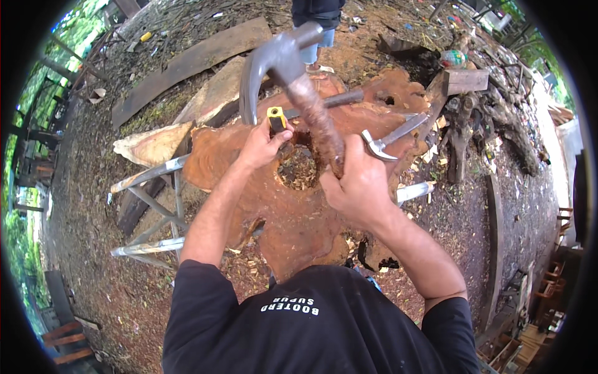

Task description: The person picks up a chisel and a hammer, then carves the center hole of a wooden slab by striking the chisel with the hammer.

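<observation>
My right hand [358,187] is closed round the handle of a claw hammer [311,112]. The hammer is raised above the work, its head up and slightly blurred. My left hand [265,146] grips a chisel [276,118] by its yellow-and-black handle; the blade is hidden. Below both hands lies a broad reddish wood slab [293,224] with an irregular outline. A rough hole [298,171] with chips inside opens in it, beside my left hand. A second claw hammer [398,134] rests on the slab to the right. Behind the raised hammer lies a dark tool handle [344,98].
Metal trestle legs [149,181] show at the slab's left side. Long planks [193,65] lie beyond it on chip-strewn ground. A person [317,53] stands at the far side. Gnarled logs [498,124] and a wood block [466,81] are at right.
</observation>
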A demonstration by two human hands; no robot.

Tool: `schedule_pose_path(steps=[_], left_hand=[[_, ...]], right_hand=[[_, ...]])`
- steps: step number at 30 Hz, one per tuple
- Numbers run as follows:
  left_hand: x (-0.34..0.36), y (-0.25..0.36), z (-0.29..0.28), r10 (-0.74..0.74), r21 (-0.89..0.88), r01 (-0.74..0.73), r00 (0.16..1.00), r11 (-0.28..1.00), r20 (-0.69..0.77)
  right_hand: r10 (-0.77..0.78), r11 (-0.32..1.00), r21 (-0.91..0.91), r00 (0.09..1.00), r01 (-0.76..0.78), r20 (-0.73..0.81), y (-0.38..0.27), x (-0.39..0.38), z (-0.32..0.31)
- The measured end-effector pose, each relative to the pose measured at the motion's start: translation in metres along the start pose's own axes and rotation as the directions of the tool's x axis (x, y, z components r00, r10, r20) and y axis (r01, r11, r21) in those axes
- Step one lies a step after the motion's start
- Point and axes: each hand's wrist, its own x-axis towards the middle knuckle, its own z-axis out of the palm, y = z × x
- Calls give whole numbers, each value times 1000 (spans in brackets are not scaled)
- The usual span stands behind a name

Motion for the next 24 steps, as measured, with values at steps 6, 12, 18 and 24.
schedule_pose_path(steps=[6, 12, 18, 24], left_hand=[[25, -24, -6, -10, 17, 11, 1000, 1000, -11], [90, -36, -18, -422, -413, 330, 894, 849, -154], [98, -12, 1, -283, -345, 248, 958, 905, -54], [76, -3, -14, -83, -189, 83, 996, 978, 8]], right_hand=[[187, 961, -250, 942, -117, 279, 33, 29, 25], [304, 952, -90, 924, -291, 230, 51, -11, 24], [509, 853, -9, 827, -522, 238, 85, -72, 2], [598, 763, 141, 772, -631, 217, 113, -112, -1]])
